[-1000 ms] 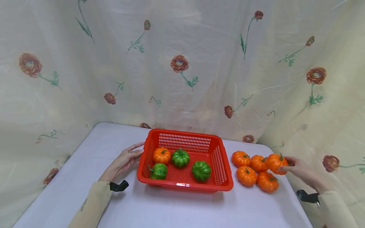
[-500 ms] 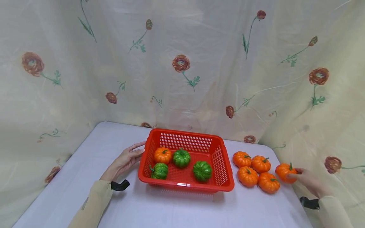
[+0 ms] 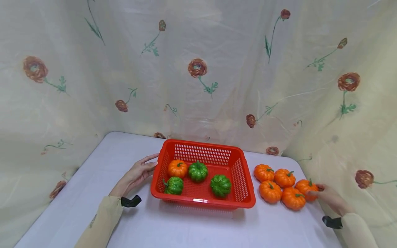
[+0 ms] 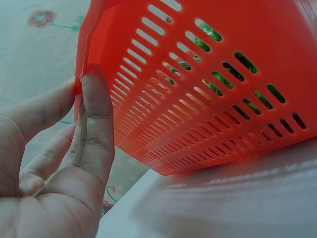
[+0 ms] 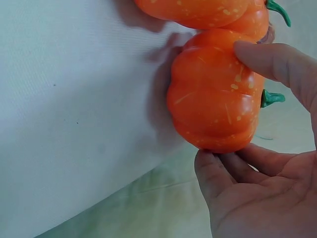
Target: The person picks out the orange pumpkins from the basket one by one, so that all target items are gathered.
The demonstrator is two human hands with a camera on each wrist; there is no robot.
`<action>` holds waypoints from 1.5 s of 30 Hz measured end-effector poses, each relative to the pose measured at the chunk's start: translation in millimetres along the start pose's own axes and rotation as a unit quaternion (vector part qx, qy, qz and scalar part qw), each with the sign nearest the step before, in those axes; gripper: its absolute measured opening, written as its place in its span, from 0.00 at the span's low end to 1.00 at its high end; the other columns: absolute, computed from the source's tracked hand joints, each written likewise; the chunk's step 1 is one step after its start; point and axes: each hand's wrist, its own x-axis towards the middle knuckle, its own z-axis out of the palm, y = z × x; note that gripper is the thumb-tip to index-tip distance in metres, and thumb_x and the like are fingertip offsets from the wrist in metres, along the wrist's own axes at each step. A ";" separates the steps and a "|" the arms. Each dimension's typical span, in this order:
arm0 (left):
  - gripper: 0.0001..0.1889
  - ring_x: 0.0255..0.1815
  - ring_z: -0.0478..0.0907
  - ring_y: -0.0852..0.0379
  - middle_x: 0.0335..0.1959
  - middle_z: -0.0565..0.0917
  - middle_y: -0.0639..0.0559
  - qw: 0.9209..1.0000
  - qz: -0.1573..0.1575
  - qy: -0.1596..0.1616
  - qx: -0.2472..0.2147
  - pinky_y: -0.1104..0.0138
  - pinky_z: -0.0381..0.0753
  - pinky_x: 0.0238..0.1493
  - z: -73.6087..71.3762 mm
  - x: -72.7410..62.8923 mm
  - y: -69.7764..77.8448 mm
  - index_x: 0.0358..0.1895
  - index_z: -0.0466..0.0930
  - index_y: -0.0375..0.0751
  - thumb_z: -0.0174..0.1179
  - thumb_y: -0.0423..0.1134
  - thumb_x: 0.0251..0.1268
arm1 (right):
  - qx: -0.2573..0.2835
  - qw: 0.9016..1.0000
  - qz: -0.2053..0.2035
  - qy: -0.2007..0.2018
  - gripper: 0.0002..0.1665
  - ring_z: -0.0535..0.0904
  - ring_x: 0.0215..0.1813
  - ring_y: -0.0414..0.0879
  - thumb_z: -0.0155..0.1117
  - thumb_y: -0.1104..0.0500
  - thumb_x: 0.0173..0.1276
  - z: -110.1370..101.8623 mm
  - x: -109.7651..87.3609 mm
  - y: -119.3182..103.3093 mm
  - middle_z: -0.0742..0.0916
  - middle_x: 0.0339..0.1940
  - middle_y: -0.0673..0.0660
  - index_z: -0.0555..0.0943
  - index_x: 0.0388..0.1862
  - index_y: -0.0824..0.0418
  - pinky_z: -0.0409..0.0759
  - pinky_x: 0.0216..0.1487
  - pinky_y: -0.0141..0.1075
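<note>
On the table stands a red perforated plastic basket (image 3: pixel 202 200). My left hand (image 3: pixel 138 174) pinches its left rim, thumb and fingers on either side of the wall (image 4: pixel 277 29) in the left wrist view. In the basket lie an orange mini pumpkin (image 3: pixel 177 168) and three green ones, such as the pumpkin (image 3: pixel 220 186) at its right. At the table's right edge my right hand (image 3: pixel 331 198) grips another orange mini pumpkin (image 5: pixel 213 94), thumb on one side and fingertips on the other. This pumpkin lies right against the neighbouring orange pumpkin (image 3: pixel 293 198).
Several orange pumpkins (image 3: pixel 270 192) sit clustered between the basket and my right hand. A white cloth (image 3: pixel 186 230) covers the table, and a floral curtain (image 3: pixel 217 113) hangs behind and at both sides. Both wrists wear a black strap mount (image 3: pixel 131 201).
My right hand has carried its orange pumpkin down to the right, away from the one behind, then slightly left against the cluster's right side. The left hand stays at the basket rim.
</note>
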 end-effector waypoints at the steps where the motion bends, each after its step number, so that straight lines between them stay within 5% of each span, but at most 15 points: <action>1: 0.33 0.45 0.84 0.57 0.46 0.86 0.51 1.000 0.001 0.000 -0.001 0.65 0.83 0.52 -0.2 0.0 0.2 0.74 0.56 0.41 0.57 0.31 0.68 | -0.005 1.000 -0.010 0.003 0.54 0.59 0.63 0.75 0.62 0.44 0.67 0.4 -0.2 -1.1 0.57 0.65 0.85 0.50 0.67 0.86 0.59 0.67 0.68; 7: 0.33 0.45 0.84 0.57 0.46 0.86 0.51 1.000 0.000 0.002 -0.001 0.65 0.83 0.52 -2.0 0.0 -0.7 0.74 0.57 0.40 0.57 0.31 0.68 | -0.010 0.999 -0.038 0.012 0.51 0.60 0.62 0.76 0.61 0.46 0.68 5.2 -3.2 -5.9 0.60 0.64 0.86 0.52 0.65 0.88 0.59 0.65 0.67; 16: 0.33 0.46 0.84 0.57 0.48 0.85 0.51 1.000 -0.004 0.010 0.004 0.64 0.83 0.53 -0.7 0.3 -0.6 0.73 0.58 0.42 0.59 0.33 0.67 | 0.010 1.000 0.029 -0.003 0.66 0.51 0.66 0.77 0.60 0.36 0.65 2.2 -0.4 -5.7 0.51 0.67 0.85 0.39 0.69 0.86 0.54 0.69 0.68; 20: 0.33 0.46 0.84 0.57 0.47 0.85 0.51 1.000 0.000 0.003 0.003 0.64 0.83 0.52 -1.2 0.5 -0.2 0.74 0.57 0.41 0.58 0.32 0.67 | 0.012 1.000 0.002 0.001 0.61 0.52 0.68 0.77 0.56 0.37 0.69 -3.4 -4.7 -19.1 0.52 0.69 0.84 0.39 0.70 0.85 0.57 0.69 0.66; 29: 0.32 0.46 0.84 0.57 0.47 0.85 0.51 1.000 0.000 0.007 0.006 0.64 0.83 0.53 -0.7 0.8 -0.1 0.73 0.59 0.42 0.58 0.32 0.67 | -0.016 0.995 -0.097 0.025 0.55 0.57 0.69 0.75 0.54 0.37 0.70 -1.8 -16.3 -80.8 0.57 0.71 0.80 0.46 0.74 0.76 0.63 0.65 0.67; 40: 0.33 0.45 0.84 0.57 0.46 0.85 0.50 1.000 0.007 -0.008 0.003 0.66 0.83 0.52 -1.1 0.5 -1.9 0.74 0.56 0.40 0.57 0.31 0.68 | -0.015 0.979 -0.204 0.002 0.50 0.56 0.73 0.71 0.62 0.41 0.66 27.3 -27.3 -182.2 0.63 0.74 0.69 0.53 0.76 0.62 0.66 0.65 0.65; 45: 0.33 0.45 0.84 0.57 0.46 0.85 0.51 1.000 0.009 -0.007 0.008 0.66 0.83 0.52 -1.6 0.6 -1.6 0.74 0.56 0.40 0.57 0.31 0.68 | -0.011 0.970 -0.245 -0.007 0.47 0.61 0.72 0.68 0.65 0.44 0.65 50.2 -27.5 -223.4 0.68 0.71 0.68 0.58 0.73 0.64 0.67 0.67 0.60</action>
